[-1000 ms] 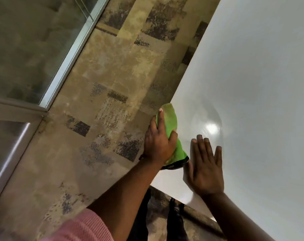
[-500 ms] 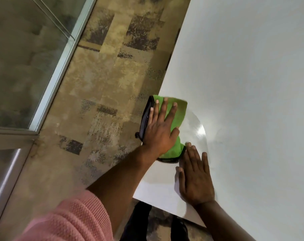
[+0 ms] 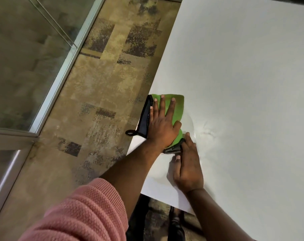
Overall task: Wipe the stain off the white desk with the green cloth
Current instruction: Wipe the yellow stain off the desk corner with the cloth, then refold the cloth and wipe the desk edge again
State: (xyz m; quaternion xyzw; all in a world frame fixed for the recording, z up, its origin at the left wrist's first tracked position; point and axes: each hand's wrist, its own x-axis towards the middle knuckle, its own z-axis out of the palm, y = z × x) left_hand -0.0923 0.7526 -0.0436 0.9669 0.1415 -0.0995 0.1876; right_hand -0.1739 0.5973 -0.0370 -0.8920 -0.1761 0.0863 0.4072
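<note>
While the left hand (image 3: 162,126) presses flat, fingers spread, the green cloth (image 3: 178,105) overhangs the desk (image 3: 243,84) edge.

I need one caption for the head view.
Left hand presses green cloth on white desk; right hand lies flat.

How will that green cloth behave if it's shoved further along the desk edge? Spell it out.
The green cloth is probably floppy: its dark edge already droops over the white desk edge. Under the flat left hand it likely slides easily, since the surface looks glossy. Its loop and overhanging side might slip off if pushed outward.
</note>
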